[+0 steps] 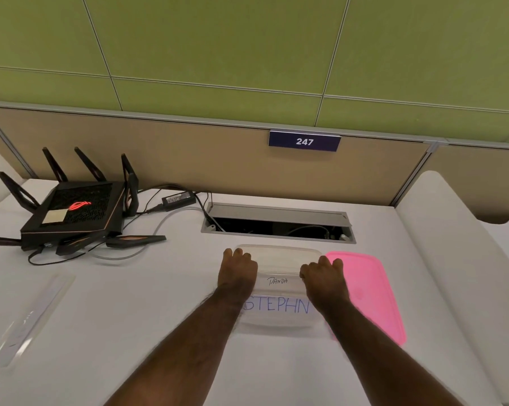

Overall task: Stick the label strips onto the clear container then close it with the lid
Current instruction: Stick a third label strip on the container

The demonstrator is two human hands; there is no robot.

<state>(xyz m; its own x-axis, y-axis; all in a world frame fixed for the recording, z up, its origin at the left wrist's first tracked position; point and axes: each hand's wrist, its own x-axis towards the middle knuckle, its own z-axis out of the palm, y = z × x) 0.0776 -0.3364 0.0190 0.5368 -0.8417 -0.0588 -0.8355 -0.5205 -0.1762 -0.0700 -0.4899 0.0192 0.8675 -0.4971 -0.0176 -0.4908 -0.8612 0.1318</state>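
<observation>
- A white worktop [159, 303] is seen from above by a head-worn camera, with two bare forearms reaching forward from the bottom edge.
- A clear container [278, 263] sits on the worktop just in front of an open cable hatch [276, 222], which serves as the landmark here.
- The left hand [238, 269] is curled in a loose fist with knuckles up, and it rests on the container's left end, on the near side of the hatch.
- The right hand [323, 278] is curled the same way on the container's right end; the two hands are apart, with the container's middle showing between them.
- Whether the fingers are gripping the rim or only pressing on it cannot be told, as the fingertips are tucked under.
- Both wrists are straight, and the forearms angle inward toward the container.
- A label strip reading "PANDA" [277, 281] shows on the container between the hands.
- A second strip with blue letters "STEPHN" [279, 305] lies nearer the camera, between the wrists; its left end is hidden by the left forearm.
- A pink lid [370, 294] lies flat on the worktop, touching or just beside the container's right end, below the hatch's right corner; the right hand and forearm overlap its left edge.
- A black router [74, 212] with upright antennas stands well to the left of the hatch.
- A blue sign reading "247" [304, 141] hangs on the partition above the hatch.
</observation>
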